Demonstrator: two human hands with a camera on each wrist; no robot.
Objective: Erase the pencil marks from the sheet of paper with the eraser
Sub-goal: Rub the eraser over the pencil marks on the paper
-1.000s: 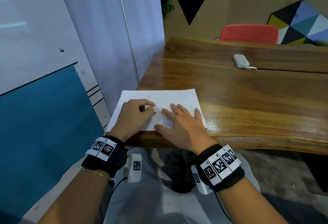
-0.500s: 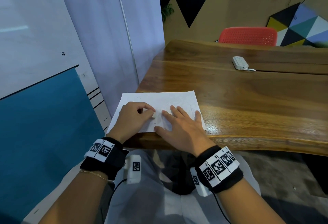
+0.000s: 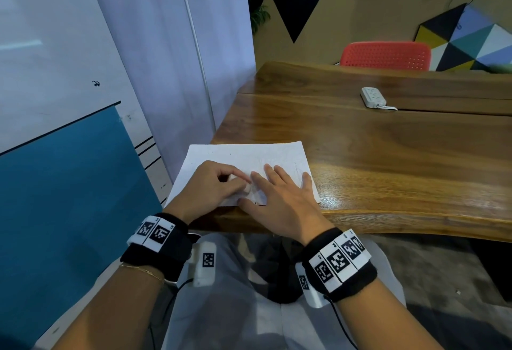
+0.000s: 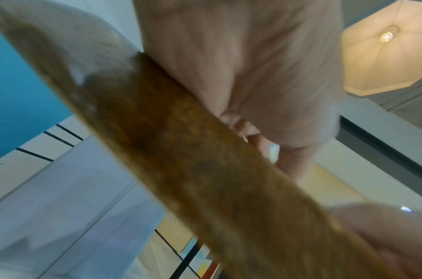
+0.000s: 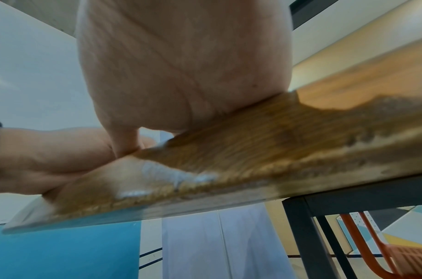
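Desk (image 3: pixel 388 172) bare wood to the right of and beyond the paper (image 3: pixel 221 155): room to pass there. Only obstacle a power strip (image 3: pixel 373 96), well apart at the far side. Left of paper the desk edge ends near a wall panel (image 3: pixel 155 58), so tight. Both hands (image 3: pixel 279 197) crowd the paper's near half.
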